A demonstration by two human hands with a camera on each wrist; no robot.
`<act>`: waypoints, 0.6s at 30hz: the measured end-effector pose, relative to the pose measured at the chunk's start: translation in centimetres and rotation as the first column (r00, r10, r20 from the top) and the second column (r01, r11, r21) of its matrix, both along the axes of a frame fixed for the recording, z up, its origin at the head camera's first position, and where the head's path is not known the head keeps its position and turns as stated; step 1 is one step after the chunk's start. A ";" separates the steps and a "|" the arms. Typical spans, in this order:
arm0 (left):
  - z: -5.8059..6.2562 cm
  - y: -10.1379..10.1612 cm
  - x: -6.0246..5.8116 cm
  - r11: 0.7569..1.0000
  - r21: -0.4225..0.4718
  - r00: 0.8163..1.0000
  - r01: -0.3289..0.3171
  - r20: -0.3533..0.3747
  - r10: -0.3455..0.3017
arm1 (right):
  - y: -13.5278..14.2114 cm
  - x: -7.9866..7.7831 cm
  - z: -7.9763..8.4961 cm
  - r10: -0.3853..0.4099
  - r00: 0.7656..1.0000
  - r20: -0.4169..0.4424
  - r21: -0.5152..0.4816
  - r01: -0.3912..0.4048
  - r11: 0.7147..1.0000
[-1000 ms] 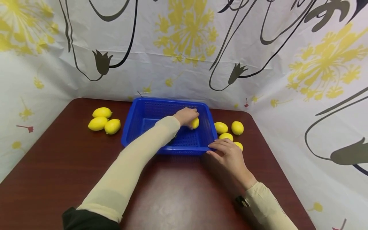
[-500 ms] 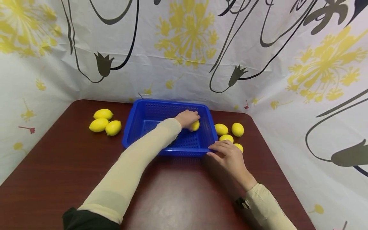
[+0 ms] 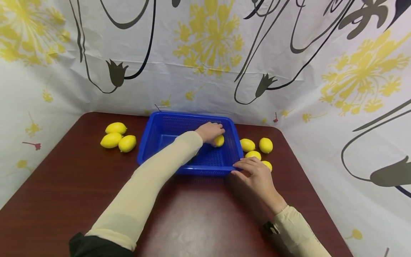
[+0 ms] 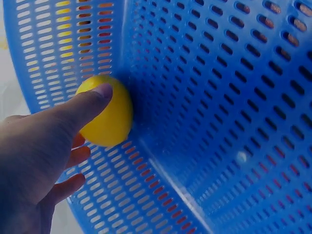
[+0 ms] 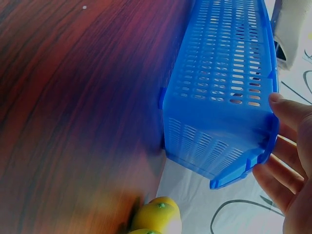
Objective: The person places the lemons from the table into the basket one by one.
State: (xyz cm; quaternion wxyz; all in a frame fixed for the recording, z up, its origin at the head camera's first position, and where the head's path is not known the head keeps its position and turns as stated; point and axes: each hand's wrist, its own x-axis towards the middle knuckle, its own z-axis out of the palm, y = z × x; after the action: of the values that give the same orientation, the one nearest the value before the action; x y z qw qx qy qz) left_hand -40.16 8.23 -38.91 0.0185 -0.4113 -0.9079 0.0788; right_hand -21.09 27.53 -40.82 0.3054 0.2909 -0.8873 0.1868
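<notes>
Lemon (image 3: 219,141) inside the blue basket (image 3: 205,170), right of centre in the head view; cannot tell whether its underside bears on the basket floor. Left hand (image 3: 209,131) grips it: in the left wrist view the thumb lies across the yellow skin, other fingers bent, partly hidden behind the fruit. Right hand (image 3: 257,175) pinches the basket rim at its lower right corner, thumb on 1 side, fingers on the other. Outside the basket, right of the frame's centre: 4 lemons (image 3: 265,145), the lowest partly covered by the right hand. Left of the basket: 3 lemons (image 3: 111,140) in a close cluster. All stand on a dark red-brown table (image 3: 80,192) with wood grain. Pale sleeves (image 3: 144,192) cover both forearms. Upper frame: white wall covering (image 3: 144,96) printed with yellow blooms and dark, curling stems.
</notes>
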 end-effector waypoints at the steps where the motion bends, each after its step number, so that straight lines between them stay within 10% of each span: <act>1: 0.2 -0.2 -0.1 1.000 0.002 1.000 0.001 0.002 -0.001 | -0.1 0.0 0.0 0.001 1.000 -0.001 -0.001 -0.001 1.000; 18: 8.9 -4.4 1.5 1.000 -0.014 1.000 0.014 0.021 -0.013 | -0.3 0.3 0.4 -0.012 1.000 0.000 0.011 0.012 1.000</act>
State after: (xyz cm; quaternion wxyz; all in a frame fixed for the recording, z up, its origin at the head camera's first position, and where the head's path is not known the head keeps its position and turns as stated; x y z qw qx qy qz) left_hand -38.63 3.85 -30.03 0.0066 -0.4183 -0.9047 0.0809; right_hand -20.80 27.22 -40.45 0.3048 0.2871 -0.8901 0.1800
